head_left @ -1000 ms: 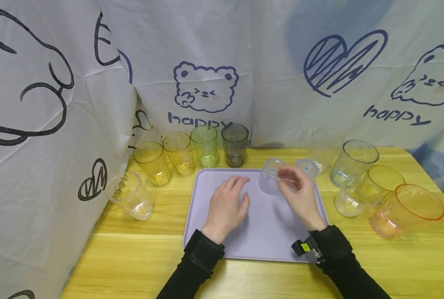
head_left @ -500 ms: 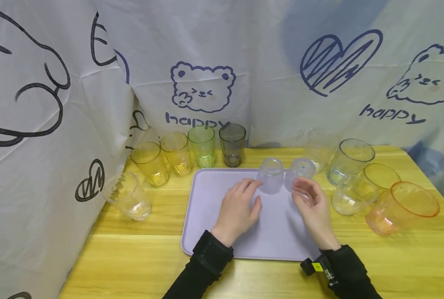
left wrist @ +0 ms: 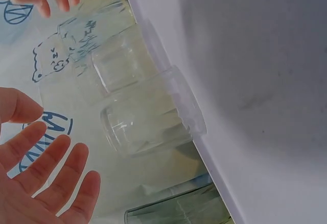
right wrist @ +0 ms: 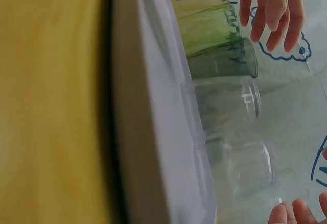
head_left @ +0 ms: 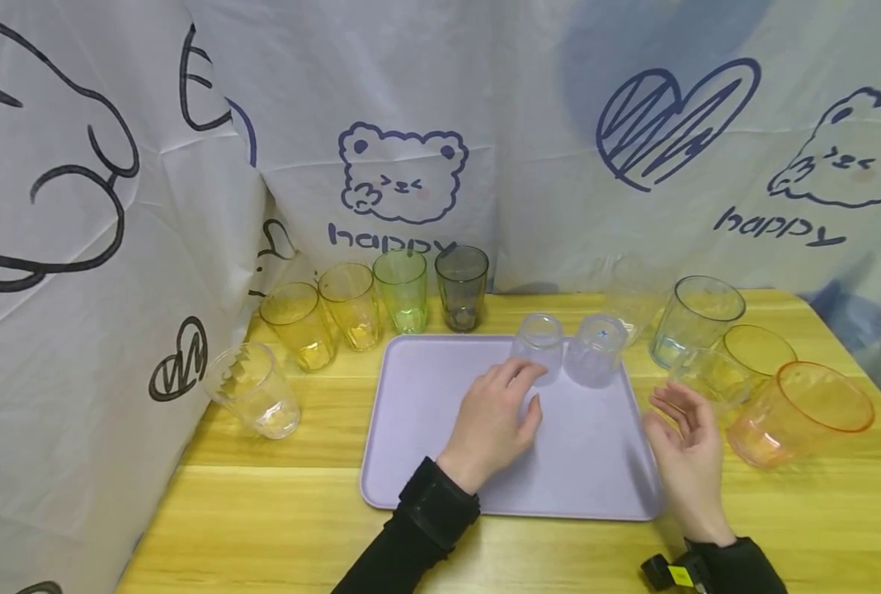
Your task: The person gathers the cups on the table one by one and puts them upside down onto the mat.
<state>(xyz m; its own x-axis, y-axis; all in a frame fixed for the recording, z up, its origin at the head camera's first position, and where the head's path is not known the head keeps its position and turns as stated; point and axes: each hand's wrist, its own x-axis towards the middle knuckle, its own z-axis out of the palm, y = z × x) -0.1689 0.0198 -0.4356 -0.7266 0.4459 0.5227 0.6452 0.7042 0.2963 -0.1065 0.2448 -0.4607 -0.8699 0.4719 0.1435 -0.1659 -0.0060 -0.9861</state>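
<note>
Two colourless clear cups stand upside down side by side at the back right of the lilac tray point(head_left: 426, 437). My left hand point(head_left: 496, 421) hovers over the tray with loosely bent fingers, its fingertips overlapping the lower part of the left upturned cup point(head_left: 539, 334) in the head view. In the left wrist view a gap shows between that hand point(left wrist: 46, 178) and the cup point(left wrist: 148, 122). The right upturned cup point(head_left: 596, 355) has neither hand on it. My right hand point(head_left: 689, 454), thumb and fingers apart and holding nothing, is beyond the tray's right edge, just before a clear cup point(head_left: 708, 371).
An orange cup point(head_left: 804, 412), a yellow cup point(head_left: 760, 351) and a blue-tinted glass point(head_left: 696, 322) stand upright at the right. Along the back left are two amber glasses, a green glass point(head_left: 401, 293) and a grey glass point(head_left: 461, 289). Another clear cup point(head_left: 258, 396) stands far left.
My right hand has let go of the right upturned cup and moved right and toward me, off the tray. My left hand has shifted right, closer to the left upturned cup.
</note>
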